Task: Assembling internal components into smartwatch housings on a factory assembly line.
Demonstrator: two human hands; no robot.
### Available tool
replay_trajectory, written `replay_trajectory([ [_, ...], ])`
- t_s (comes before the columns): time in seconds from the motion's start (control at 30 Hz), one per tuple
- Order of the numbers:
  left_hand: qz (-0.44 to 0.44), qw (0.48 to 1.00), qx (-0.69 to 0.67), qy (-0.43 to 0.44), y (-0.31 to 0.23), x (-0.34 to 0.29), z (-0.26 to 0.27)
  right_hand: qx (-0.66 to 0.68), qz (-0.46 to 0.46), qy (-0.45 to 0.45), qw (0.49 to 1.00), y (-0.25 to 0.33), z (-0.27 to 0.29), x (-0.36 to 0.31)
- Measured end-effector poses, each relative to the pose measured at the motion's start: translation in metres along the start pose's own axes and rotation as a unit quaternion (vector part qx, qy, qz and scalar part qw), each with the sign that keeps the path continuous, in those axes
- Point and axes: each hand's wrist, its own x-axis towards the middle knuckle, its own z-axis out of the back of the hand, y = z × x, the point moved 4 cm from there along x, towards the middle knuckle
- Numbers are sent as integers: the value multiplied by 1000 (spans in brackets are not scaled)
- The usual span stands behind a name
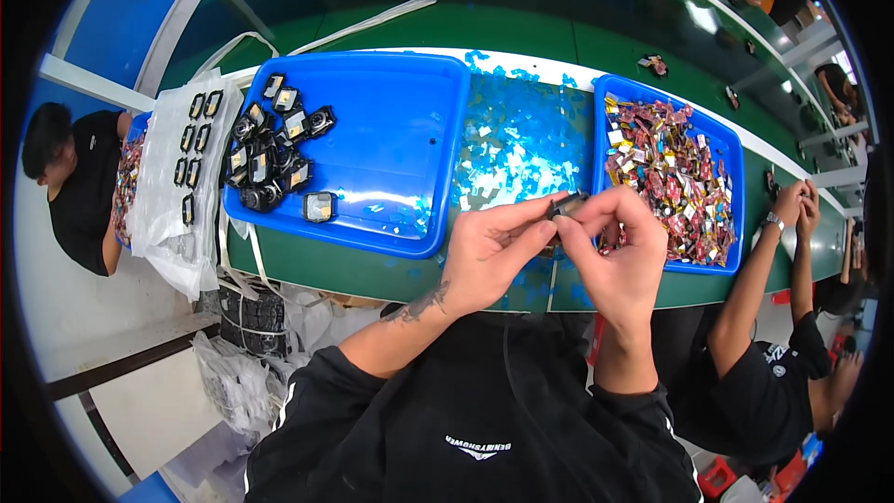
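My left hand [494,251] and my right hand [622,247] meet above the near edge of the green table. Both pinch a small black plastic part [570,204] between thumbs and fingertips; the fingers hide most of it. Left of my hands is a blue tray [410,121] with several square black housings [296,124] heaped at its left end. One housing [319,207] lies apart near the tray's front. To the right stands a blue tray [742,168] full of small red circuit boards [666,168] mixed with white and yellow bits.
Blue film scraps [507,121] cover the table between the trays. Rows of black parts lie on a white plastic sheet [168,196] at the left. A co-worker [79,186] sits beyond it, another [764,363] on my right. Beyond the trays runs a green conveyor-like surface [521,0].
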Motion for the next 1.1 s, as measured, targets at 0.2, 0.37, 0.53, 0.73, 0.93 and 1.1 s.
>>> replay_trajectory([
  [0.2, -12, 998, -35, 45, -2, -7, 3, 119, -11, 5, 993, -21, -1, -5],
  [0.37, -63, 993, -90, -48, -16, 0, -4, 282, -67, 26, 957, -15, 5, -22],
  [0.53, -113, 952, 283, 38, -29, 1, -2, 257, -90, -28, 962, -27, 11, -32],
  [0.73, -256, 884, 387, 58, -40, 3, -9, 296, -101, 16, 950, -21, 12, -30],
  [0.93, -219, 885, 407, 50, -41, -5, -6, 263, -53, 28, 963, -25, 14, -27],
  [1.1, -222, 888, 402, 2, -39, -6, -4, 207, -60, 29, 976, -19, 11, -25],
])
